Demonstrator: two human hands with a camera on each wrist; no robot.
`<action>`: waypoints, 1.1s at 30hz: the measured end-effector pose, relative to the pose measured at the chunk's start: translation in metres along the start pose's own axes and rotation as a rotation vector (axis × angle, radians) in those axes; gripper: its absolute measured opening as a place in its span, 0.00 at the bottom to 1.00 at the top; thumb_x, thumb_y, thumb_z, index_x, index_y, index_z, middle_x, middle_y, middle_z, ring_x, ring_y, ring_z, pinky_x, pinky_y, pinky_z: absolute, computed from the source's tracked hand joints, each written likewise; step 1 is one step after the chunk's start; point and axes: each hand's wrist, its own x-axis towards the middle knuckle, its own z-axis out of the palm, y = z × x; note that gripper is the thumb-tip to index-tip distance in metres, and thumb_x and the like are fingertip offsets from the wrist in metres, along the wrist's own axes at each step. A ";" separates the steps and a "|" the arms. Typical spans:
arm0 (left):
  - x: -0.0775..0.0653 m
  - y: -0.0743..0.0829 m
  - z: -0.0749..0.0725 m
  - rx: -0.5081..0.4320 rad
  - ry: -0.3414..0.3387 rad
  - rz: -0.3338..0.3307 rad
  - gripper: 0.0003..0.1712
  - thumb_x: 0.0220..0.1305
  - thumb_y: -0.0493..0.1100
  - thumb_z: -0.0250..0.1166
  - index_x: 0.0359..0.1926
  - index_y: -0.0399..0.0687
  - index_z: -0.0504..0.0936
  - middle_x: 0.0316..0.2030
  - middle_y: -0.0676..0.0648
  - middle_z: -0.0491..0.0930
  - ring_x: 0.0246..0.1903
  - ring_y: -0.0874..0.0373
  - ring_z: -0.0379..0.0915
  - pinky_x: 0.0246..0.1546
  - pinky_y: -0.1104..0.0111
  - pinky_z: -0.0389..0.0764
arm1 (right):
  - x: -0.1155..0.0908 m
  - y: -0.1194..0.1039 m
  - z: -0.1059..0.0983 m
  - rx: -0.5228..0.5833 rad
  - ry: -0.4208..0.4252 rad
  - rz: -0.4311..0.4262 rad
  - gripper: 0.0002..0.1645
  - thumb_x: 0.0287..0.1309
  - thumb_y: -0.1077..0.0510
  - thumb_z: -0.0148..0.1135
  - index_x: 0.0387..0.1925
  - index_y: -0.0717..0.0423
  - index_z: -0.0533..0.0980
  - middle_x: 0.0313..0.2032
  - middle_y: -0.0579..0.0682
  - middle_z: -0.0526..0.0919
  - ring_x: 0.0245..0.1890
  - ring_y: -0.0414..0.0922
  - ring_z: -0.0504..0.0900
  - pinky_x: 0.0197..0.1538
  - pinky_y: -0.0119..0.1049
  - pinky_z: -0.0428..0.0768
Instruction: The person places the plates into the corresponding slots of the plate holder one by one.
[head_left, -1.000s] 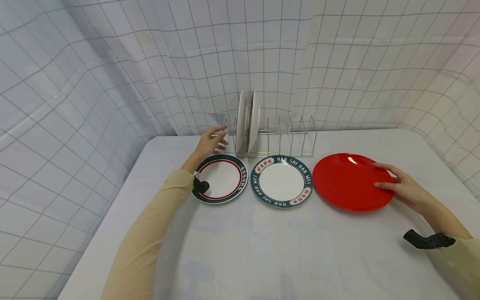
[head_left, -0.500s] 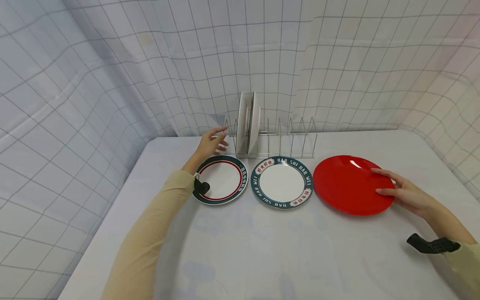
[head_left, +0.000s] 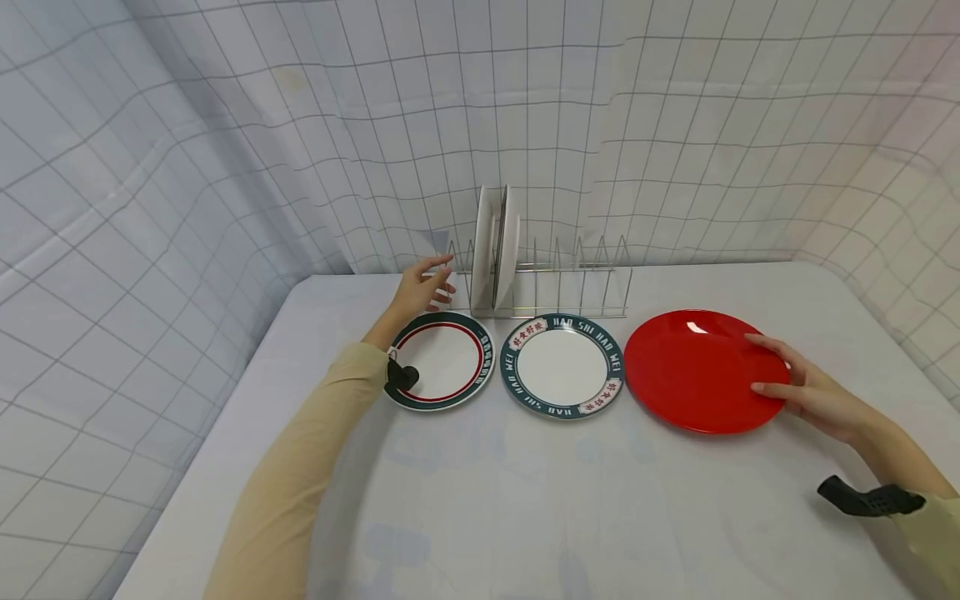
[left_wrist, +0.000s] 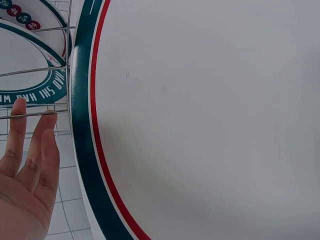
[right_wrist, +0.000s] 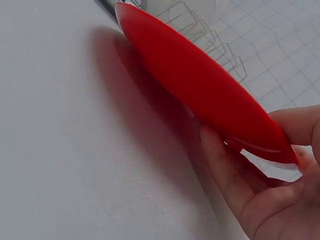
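Observation:
In the head view my left hand point(head_left: 420, 289) is at the left end of a wire dish rack point(head_left: 558, 268), its fingers loosely extended. The left wrist view shows fingertips point(left_wrist: 50, 117) right at a rack wire. My right hand point(head_left: 821, 390) holds the right rim of a red oval plate point(head_left: 697, 371), thumb and fingers on opposite faces. Seen from the right wrist, that red plate point(right_wrist: 200, 85) tilts, its held side up off the table above a reddish shadow. Two white plates point(head_left: 507, 250) stand on edge in the rack's left slots.
A green-rimmed plate with a red ring point(head_left: 442, 360) lies flat under my left wrist. Beside it lies another green-rimmed plate point(head_left: 562, 367) with lettering, just left of the red one. Grid-patterned cloth point(head_left: 675, 125) hangs behind the white table point(head_left: 525, 508).
The red plate's near edge and my right hand have shifted slightly toward me. My left hand stays at the rack's end.

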 end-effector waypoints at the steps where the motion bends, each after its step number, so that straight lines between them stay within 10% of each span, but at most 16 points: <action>1: 0.000 0.000 0.000 0.000 0.001 0.000 0.25 0.75 0.44 0.49 0.70 0.44 0.64 0.45 0.23 0.78 0.45 0.29 0.77 0.44 0.43 0.79 | 0.000 0.000 0.000 0.023 -0.007 -0.022 0.39 0.68 0.74 0.40 0.72 0.40 0.51 0.61 0.34 0.59 0.48 0.35 0.80 0.43 0.34 0.83; 10: -0.001 0.001 0.001 0.010 0.005 -0.004 0.25 0.75 0.44 0.48 0.70 0.44 0.64 0.45 0.23 0.78 0.44 0.30 0.78 0.42 0.47 0.80 | -0.001 -0.005 0.012 0.226 -0.035 -0.180 0.36 0.68 0.76 0.33 0.69 0.43 0.52 0.60 0.38 0.66 0.42 0.44 0.86 0.44 0.34 0.83; 33: -0.003 0.003 0.001 0.016 0.004 0.006 0.26 0.75 0.43 0.48 0.70 0.42 0.63 0.45 0.23 0.78 0.44 0.29 0.77 0.44 0.43 0.78 | -0.004 -0.031 0.022 0.266 0.147 -0.256 0.32 0.67 0.76 0.34 0.65 0.46 0.57 0.58 0.42 0.67 0.40 0.43 0.86 0.38 0.35 0.84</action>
